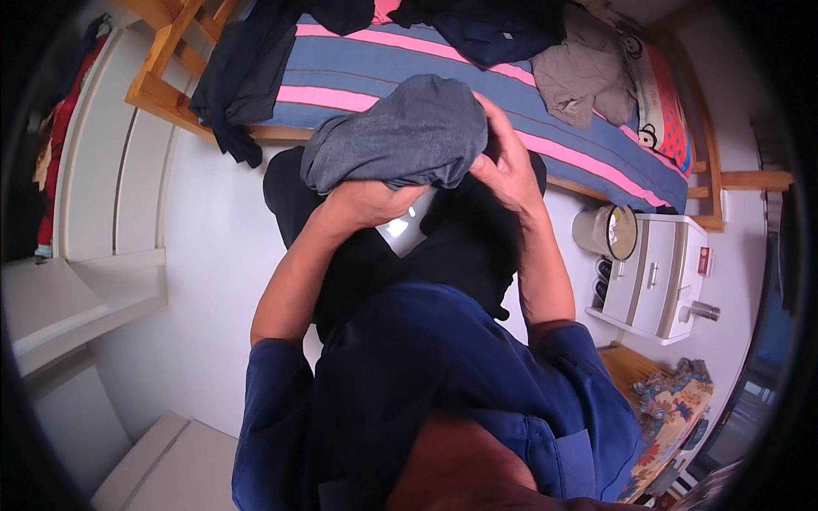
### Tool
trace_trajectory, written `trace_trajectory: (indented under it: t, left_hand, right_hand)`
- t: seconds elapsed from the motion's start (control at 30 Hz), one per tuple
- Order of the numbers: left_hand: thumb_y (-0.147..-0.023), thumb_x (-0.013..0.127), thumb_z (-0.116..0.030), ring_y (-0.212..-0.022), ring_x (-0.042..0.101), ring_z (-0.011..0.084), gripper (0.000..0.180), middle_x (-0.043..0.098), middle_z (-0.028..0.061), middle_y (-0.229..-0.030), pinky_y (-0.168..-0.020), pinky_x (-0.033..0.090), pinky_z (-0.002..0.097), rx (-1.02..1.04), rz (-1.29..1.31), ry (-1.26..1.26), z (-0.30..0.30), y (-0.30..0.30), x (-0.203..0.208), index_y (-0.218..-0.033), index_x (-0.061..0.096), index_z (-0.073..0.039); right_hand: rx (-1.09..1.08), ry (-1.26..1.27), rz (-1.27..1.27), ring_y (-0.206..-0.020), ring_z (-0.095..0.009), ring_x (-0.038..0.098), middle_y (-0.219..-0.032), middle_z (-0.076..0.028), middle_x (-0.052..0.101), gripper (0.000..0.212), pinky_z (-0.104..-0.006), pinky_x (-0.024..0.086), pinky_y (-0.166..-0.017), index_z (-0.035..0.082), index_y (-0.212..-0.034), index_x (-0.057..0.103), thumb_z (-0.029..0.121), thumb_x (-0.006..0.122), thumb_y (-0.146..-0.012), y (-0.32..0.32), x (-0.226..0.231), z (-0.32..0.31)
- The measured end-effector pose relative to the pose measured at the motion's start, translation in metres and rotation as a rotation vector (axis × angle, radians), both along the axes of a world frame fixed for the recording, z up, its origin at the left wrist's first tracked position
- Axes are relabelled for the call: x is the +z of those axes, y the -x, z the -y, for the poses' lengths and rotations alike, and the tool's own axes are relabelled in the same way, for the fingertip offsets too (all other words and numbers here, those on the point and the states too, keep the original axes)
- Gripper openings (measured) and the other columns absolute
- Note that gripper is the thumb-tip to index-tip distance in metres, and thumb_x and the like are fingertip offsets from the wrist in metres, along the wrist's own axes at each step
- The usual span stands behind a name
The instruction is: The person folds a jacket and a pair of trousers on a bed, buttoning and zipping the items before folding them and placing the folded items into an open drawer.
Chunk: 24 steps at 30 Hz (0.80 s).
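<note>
A bundled dark grey piece of clothing [400,128], soft and folded over on itself, is held up above my lap between both hands. Its exact kind I cannot tell. My left hand [375,203] is closed on its lower near edge, the fingers partly hidden by the cloth. Along the right side, my right hand [509,166] grips the same bundle, thumb toward me and fingers behind the fabric. Just beyond the bundle is a bed with a blue and pink striped sheet [341,64].
On the bed lie dark garments [243,77], a grey-brown garment [584,72] and a patterned pillow [660,102]. A wooden bed frame [162,94] edges it. To the right stand a bin [596,232] and a white drawer cabinet [652,277]. White shelving [111,289] lines the left.
</note>
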<state>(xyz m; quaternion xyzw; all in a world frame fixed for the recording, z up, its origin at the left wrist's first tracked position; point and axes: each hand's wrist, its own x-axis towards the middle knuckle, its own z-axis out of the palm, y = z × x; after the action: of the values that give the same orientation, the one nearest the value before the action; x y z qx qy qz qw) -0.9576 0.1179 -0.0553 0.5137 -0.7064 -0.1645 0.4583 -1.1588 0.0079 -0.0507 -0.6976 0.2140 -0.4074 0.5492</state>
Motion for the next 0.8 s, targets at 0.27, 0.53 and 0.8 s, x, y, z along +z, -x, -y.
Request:
trace_trajectory:
  t: [0.27, 0.53, 0.8]
  left_hand:
    - [-0.083, 0.072, -0.022, -0.100, 0.068, 0.0276, 0.025, 0.070, 0.0079, -0.108, -0.094, 0.051, 0.0441, 0.151, 0.822, 0.377, -0.017, -0.028, -0.042, -0.108, 0.075, -0.017]
    - [-0.086, 0.072, -0.012, -0.084, 0.069, 0.0242, 0.019, 0.071, 0.0112, -0.090, -0.080, 0.053, 0.0331, 0.112, 0.108, 0.092, -0.002, -0.024, -0.021, -0.105, 0.074, -0.008]
    - [-0.094, 0.066, -0.007, -0.102, 0.063, 0.0165, 0.024, 0.066, 0.0087, -0.112, -0.093, 0.050, 0.0310, -0.079, -1.150, -0.215, 0.007, -0.020, -0.044, -0.116, 0.060, 0.002]
  right_hand:
    - [-0.035, -0.162, -0.175, -0.082, -0.007, 0.058, -0.090, 0.001, 0.066, 0.017, -0.0230, 0.046, -0.077, 0.000, -0.099, 0.066, 0.007, 0.074, -0.086, 0.012, -0.024, 0.006]
    - [-0.359, -0.225, 0.285, -0.085, -0.008, 0.061, -0.095, -0.001, 0.067, 0.013, -0.0232, 0.048, -0.080, 0.002, -0.104, 0.064, 0.004, 0.068, -0.091, 0.064, -0.019, 0.049]
    - [-0.389, -0.200, 0.302, -0.084, -0.009, 0.061, -0.096, -0.003, 0.068, 0.015, -0.0223, 0.049, -0.079, 0.000, -0.106, 0.065, 0.008, 0.068, -0.094, 0.079, -0.003, 0.054]
